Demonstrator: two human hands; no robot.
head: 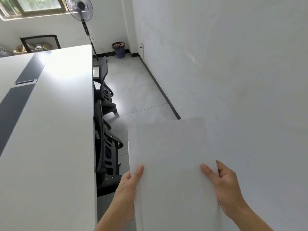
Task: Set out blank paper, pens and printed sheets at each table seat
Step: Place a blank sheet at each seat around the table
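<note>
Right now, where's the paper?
Head view, lower centre-right: the paper is gripped by the left hand and right hand in the air, right of the table and its chairs, not yet on it.

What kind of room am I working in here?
Probably an office meeting room: a long white table with black office chairs tucked along its edge, and a standing fan by the window.

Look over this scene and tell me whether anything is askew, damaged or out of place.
The sheets of paper held between the left hand and right hand are not squared up; another sheet's edge sticks out along the left side. Nothing looks spilled or damaged, and the chairs sit tucked against the table.
</note>
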